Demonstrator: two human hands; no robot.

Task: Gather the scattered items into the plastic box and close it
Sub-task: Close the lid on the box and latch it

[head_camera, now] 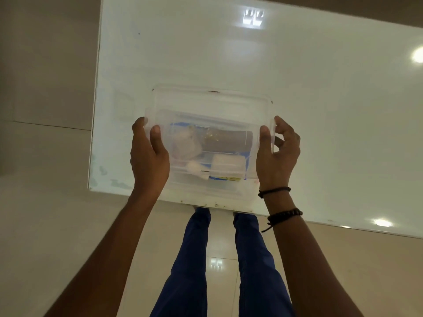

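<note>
Both hands gripped a clear lid [212, 106] over the box [206, 177] at the table's [320, 110] near edge: left hand [148, 156], right hand [277, 154]. Items lay inside. A tilted lid might miss the rim; pressing could push the box off.

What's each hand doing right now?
Left hand: closed on the lid's left edge, above the box.
Right hand: closed on the lid's right edge.
</note>
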